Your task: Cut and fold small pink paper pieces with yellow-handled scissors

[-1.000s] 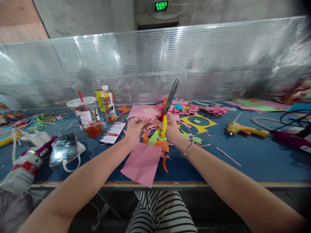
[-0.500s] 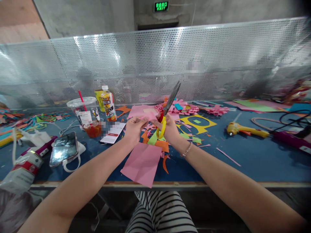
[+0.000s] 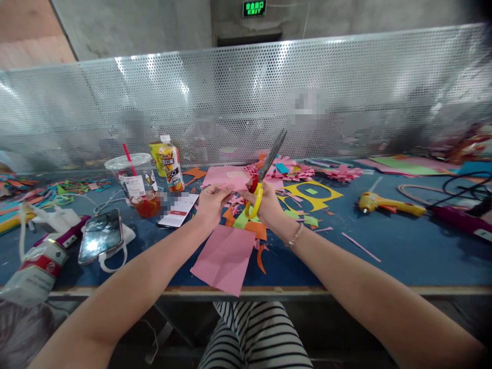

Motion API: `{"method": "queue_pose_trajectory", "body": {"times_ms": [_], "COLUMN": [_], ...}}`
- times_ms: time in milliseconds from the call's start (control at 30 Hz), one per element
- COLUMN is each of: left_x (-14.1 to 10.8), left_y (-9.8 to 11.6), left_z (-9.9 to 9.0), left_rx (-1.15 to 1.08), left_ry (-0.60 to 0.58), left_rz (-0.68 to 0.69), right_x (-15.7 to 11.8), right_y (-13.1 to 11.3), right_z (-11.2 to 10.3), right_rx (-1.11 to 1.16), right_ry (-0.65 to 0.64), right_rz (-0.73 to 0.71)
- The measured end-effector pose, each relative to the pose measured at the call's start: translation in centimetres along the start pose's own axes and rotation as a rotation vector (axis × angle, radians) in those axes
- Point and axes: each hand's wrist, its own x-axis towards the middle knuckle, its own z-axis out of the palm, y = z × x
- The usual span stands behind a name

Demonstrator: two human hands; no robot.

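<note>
Scissors (image 3: 268,165) | gripped by right fingers (image 3: 249,196) | left fingers (image 3: 224,194) pinching pink paper (image 3: 237,189) | sign (image 3: 254,8): "EXIT"

Front and centre, the rectangular pink paper sheet (image 3: 225,259) laps the blue tabletop's (image 3: 330,261) near edge; beyond it, yellow-handled metal scissors (image 3: 271,158) in the right hand (image 3: 268,202); orange-labelled plastic bottle (image 3: 171,166) back left, yellow plastic glue gun (image 3: 395,205) out right, perforated metal screen (image 3: 246,97) behind!

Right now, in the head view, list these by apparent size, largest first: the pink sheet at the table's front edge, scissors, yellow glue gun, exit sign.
1. Pink sheet
2. Scissors and yellow glue gun: too alike to rank
3. Exit sign
</note>
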Motion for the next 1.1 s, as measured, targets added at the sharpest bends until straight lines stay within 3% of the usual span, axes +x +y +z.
{"method": "queue_pose_trajectory", "body": {"times_ms": [1100], "left_x": [-0.52], "left_y": [0.16], "left_z": [0.44], "left_rx": [0.044], "left_ry": [-0.017], "left_rz": [0.016], "right_x": [0.22], "right_y": [0.15], "right_z": [-0.19], "right_rx": [0.089], "right_ry": [0.011], "right_rz": [0.008]}}
